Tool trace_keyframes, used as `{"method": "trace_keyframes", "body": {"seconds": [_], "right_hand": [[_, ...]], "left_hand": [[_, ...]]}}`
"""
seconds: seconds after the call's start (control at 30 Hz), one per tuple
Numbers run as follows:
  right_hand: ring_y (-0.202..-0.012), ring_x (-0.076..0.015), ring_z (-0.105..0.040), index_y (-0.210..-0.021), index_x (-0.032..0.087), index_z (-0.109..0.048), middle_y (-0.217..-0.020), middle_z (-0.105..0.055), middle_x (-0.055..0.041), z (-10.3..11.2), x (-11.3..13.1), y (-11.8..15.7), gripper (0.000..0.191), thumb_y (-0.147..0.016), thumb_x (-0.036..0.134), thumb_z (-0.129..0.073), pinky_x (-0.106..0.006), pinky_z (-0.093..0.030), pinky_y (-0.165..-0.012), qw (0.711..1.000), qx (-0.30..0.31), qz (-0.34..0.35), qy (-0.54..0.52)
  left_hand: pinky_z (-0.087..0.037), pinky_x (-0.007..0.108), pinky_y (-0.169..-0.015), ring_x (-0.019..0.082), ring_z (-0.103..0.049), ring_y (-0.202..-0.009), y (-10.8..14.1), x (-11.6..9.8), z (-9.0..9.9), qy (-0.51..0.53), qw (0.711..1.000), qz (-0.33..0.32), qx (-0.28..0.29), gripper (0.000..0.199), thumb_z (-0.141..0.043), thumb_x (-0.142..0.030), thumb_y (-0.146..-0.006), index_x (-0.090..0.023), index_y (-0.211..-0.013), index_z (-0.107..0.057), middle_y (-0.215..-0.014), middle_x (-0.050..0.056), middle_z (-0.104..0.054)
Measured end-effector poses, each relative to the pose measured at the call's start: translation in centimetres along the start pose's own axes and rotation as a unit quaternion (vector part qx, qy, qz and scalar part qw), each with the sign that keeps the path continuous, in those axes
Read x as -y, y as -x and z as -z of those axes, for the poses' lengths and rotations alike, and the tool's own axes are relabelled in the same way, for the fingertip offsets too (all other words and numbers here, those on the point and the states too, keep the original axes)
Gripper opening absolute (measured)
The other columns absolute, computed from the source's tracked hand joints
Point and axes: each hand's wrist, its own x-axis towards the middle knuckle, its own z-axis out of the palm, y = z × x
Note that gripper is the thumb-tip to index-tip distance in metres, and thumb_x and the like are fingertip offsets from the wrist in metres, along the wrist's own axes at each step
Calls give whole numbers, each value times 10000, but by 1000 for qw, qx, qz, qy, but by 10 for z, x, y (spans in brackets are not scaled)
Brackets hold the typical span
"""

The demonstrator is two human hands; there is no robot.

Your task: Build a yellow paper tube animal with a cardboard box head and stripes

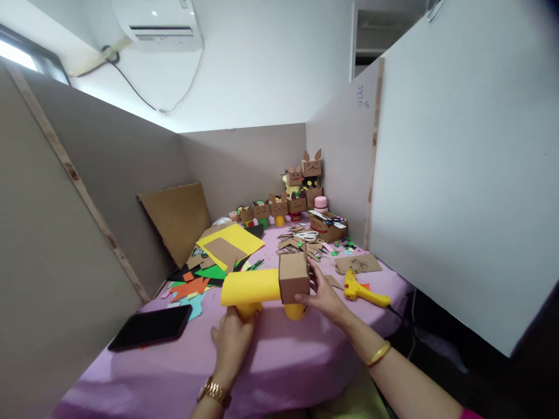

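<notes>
In front of me is a craft figure made of a curved yellow paper piece, a brown cardboard box at its right end, and a short yellow paper tube below the box. My left hand is closed around a second yellow paper tube under the left part; some of its fingers are hidden behind it. With thumb and fingers, my right hand grips the right side of the cardboard box. A yellow hot glue gun lies on the table to the right of that hand.
A dark phone lies at the left on the purple cloth. Coloured paper scraps and yellow sheets spread behind it. White scissors, cardboard scraps, a small box of pens and several box-headed figures stand farther back.
</notes>
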Motion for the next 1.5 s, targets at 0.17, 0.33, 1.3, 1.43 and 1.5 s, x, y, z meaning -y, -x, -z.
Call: {"method": "trace_keyframes", "body": {"seconds": [0.17,0.33,1.3,1.43,1.5], "right_hand": [[-1305,-317,-403,-1460,317,-201,-1453,-396,-133,0,-2,-1,1125,-549,424,-852,-502,-354,-1026,999,-19,-5,35],[-1370,-327,-306,-1462,315,-173,-1506,-309,-143,5,-6,13,1090,-593,470,-812,-536,-317,-1039,996,-64,-9,69],[-1383,-315,-276,-1472,307,-126,-1526,-272,-145,3,6,8,1112,-612,466,-814,-507,-342,-1043,994,-34,-29,103],[-1372,-307,-309,-1479,311,-114,-1500,-329,-139,2,10,-6,1184,-564,435,-855,-482,-369,-1041,997,1,-62,50],[-1362,-304,-331,-1473,308,-155,-1482,-359,-135,3,13,-13,1168,-553,429,-863,-477,-366,-1048,997,19,-66,22]], "left_hand": [[-375,528,-850,388,-584,-1042,-1,6,-6,18,999,-23,-14,447,-483,-401,-768,-150,-1135,-451,-999,176,-675],[-372,521,-936,382,-540,-1132,6,22,-13,77,994,-49,-63,599,-492,-416,-721,-107,-1230,-417,-1134,216,-620],[-434,265,-585,188,-559,-698,16,46,9,414,893,66,-162,417,-511,-616,-707,-202,-687,-553,-708,9,-587],[-450,277,-614,201,-576,-702,6,61,10,415,895,87,-142,497,-559,-691,-613,-198,-669,-585,-688,16,-619],[-461,280,-639,209,-594,-725,0,70,7,408,899,101,-124,555,-567,-746,-561,-200,-659,-598,-692,20,-640]]}}
